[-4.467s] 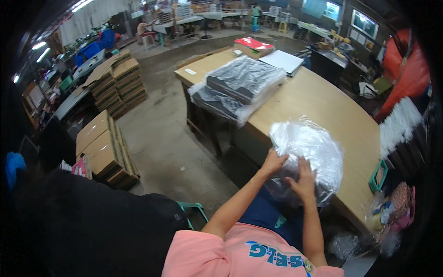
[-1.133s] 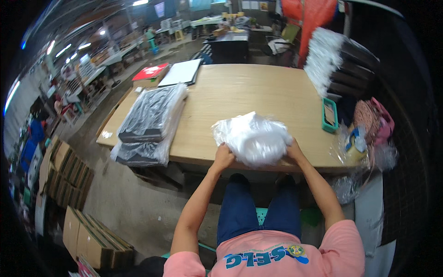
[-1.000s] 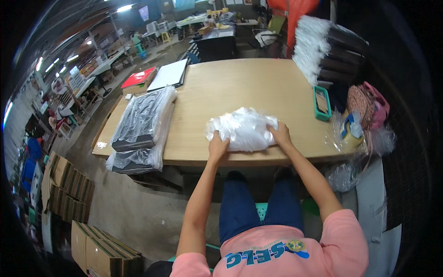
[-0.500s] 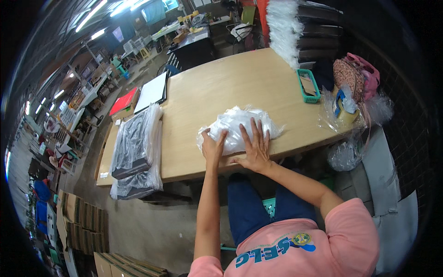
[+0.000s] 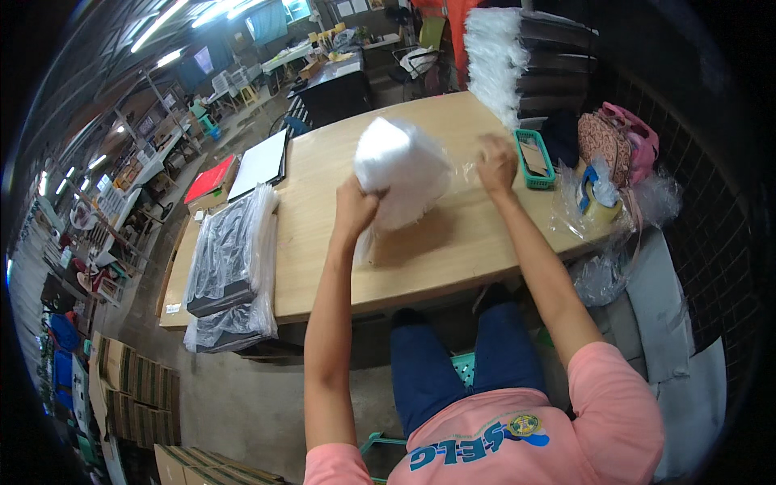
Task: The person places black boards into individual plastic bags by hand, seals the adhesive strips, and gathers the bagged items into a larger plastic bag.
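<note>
A white bundle in clear plastic wrap is raised off the tabletop. My left hand is closed on its near left side, with the thumb across the wrap. Below that hand a loose edge of plastic hangs down. My right hand, slightly blurred, is curled closed to the right of the bundle. A thin clear wisp, perhaps plastic, shows between the bundle and that hand; what the fingers hold, if anything, is hidden.
On the wooden table at left lie plastic-wrapped dark packs, a white board and a red-topped box. At right are a green basket, a tape roll and bags. Wrapped stacks rise behind.
The bundle has come up off the table in my left hand. My right hand has left it, moving right and away from me, and its spread fingers have closed.
</note>
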The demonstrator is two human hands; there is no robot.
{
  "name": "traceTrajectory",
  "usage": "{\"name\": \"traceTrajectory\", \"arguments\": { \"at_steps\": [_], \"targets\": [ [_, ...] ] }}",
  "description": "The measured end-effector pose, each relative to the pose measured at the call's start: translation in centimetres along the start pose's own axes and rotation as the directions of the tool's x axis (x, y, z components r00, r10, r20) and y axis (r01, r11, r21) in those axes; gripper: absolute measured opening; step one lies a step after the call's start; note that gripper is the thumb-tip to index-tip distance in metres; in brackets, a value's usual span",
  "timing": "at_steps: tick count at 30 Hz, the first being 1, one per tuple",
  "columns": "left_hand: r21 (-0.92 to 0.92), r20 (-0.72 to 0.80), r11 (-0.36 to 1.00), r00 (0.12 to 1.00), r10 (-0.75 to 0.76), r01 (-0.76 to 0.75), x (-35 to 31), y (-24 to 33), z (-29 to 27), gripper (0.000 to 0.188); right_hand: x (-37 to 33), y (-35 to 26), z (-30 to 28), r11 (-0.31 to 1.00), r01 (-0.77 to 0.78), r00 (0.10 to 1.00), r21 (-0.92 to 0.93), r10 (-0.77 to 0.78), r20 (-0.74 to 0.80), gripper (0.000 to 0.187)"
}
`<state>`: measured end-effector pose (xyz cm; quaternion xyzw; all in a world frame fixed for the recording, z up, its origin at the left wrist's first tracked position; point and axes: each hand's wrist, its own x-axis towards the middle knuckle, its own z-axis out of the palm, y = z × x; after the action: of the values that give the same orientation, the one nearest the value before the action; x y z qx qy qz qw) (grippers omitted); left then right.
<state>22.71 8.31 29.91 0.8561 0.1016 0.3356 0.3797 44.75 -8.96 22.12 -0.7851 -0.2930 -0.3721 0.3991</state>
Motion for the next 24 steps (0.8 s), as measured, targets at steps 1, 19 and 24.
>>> {"name": "traceTrajectory", "arguments": {
  "at_steps": [1, 19, 24],
  "targets": [
    [0.065, -0.065, 0.995, 0.995, -0.075, 0.079, 0.4, 0.2, -2.0, 0.026, 1.1, -3.9, -2.2, 0.992, 0.071, 0.986, 0.107, -0.054, -0.158, 0.032],
    [-0.561, 0.443, 0.69, 0.87, -0.215, 0.457, -1.6, -0.8, -2.7, 0.053, -3.5, -13.8, -7.3, 0.68, 0.542, 0.732, 0.494, -0.671, 0.119, 0.032],
    [-0.66, 0.397, 0.567, 0.87, -0.292, 0.492, -3.5, -1.3, -4.0, 0.061, -1.2, -7.4, -4.6, 0.992, 0.093, 0.937, -0.09, -0.056, 0.346, 0.039]
  ]
}}
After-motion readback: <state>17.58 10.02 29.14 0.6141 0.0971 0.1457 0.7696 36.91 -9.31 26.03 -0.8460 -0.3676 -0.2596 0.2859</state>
